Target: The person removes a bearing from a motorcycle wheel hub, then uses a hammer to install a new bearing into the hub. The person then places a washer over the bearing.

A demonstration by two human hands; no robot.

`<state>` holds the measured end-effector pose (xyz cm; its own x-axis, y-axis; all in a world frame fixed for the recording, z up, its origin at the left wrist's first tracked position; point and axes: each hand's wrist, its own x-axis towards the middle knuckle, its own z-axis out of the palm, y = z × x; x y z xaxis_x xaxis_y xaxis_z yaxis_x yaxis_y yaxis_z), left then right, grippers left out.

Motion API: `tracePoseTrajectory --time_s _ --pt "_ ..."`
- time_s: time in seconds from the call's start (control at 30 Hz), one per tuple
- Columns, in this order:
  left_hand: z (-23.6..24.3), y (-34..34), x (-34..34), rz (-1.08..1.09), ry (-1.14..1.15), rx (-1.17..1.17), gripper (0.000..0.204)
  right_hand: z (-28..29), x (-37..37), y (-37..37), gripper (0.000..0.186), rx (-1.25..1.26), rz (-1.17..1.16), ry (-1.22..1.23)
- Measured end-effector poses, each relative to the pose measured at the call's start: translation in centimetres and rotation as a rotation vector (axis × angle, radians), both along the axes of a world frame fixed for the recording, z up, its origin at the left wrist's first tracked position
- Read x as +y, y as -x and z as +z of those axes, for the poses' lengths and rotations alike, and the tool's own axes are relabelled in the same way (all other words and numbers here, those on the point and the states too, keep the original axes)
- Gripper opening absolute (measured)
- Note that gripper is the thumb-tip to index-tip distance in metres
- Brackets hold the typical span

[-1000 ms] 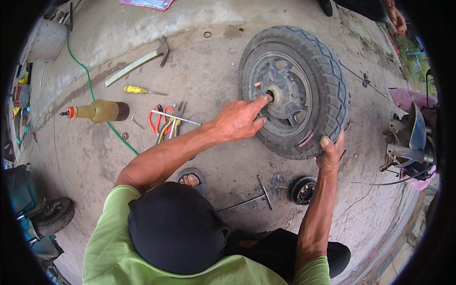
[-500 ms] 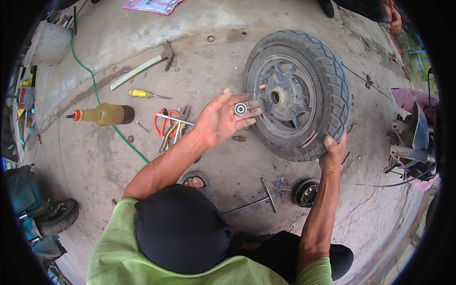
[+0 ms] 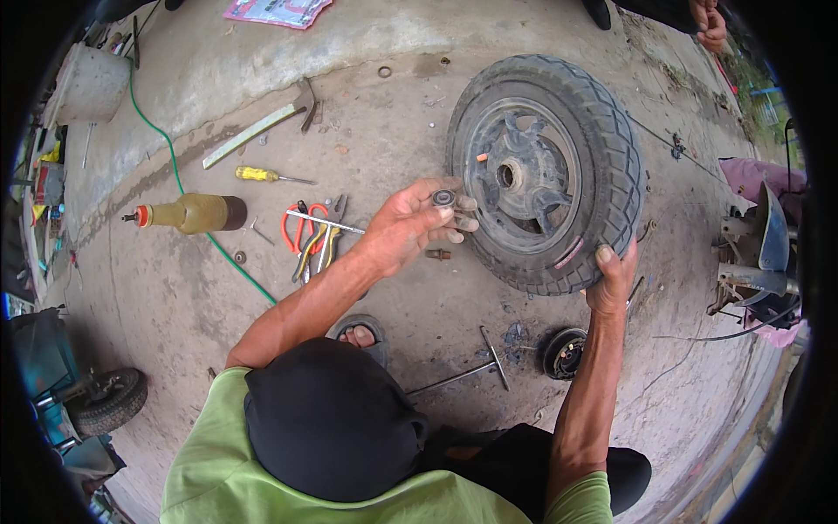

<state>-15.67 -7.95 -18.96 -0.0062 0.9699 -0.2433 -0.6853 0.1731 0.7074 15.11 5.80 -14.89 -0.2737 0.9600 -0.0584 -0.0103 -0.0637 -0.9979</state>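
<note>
A small scooter wheel with a black tyre and dark spoked rim lies on the concrete floor. My right hand grips the tyre at its near edge. My left hand is raised just left of the wheel, palm up, with a small round metal bearing pinched at the fingertips. The hub hole in the middle of the rim is open to view. A small brown bolt-like part lies on the floor under my left hand.
Red-handled pliers and cutters, a yellow screwdriver, an oil bottle, a green hose, a T-handle wrench and a brake drum lie around. Another small wheel sits at left. Another person's hand shows at top right.
My left hand has pulled back from the wheel hub toward the left, bringing out the bearing and turning it up in the fingers. The right hand keeps its grip on the tyre.
</note>
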Motion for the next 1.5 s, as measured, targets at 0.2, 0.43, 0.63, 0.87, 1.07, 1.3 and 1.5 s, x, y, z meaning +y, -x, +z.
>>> tracePoseTrajectory --time_s 0.2,0.43,0.63,0.87,1.07,1.3,1.5 --pt "0.0 0.1 0.1 -0.068 0.157 0.137 0.044 -0.5 0.2 -0.3 0.099 0.013 0.007 -0.020" --pt "0.6 -0.3 1.0 0.028 0.266 -0.028 0.050 0.3 -0.2 0.6 0.098 0.024 0.012 -0.017" --pt "0.2 0.2 1.3 -0.055 0.094 -0.215 0.050 0.4 -0.4 0.7 0.100 0.014 0.011 -0.015" --pt "0.4 -0.4 1.5 0.012 0.079 -0.112 0.031 1.0 -0.5 1.0 0.102 0.007 0.014 0.001" --pt "-0.2 -0.2 2.6 0.039 0.120 0.098 0.023 0.7 -0.5 0.9 0.102 0.015 0.011 -0.008" --pt "-1.4 -1.0 5.0 0.076 -0.077 0.729 0.027 1.0 -0.7 1.2 0.100 0.023 0.011 -0.006" --pt "-1.4 -2.5 6.5 0.181 -0.290 1.161 0.025 1.5 -1.0 1.8 0.101 0.010 -0.025 -0.008"
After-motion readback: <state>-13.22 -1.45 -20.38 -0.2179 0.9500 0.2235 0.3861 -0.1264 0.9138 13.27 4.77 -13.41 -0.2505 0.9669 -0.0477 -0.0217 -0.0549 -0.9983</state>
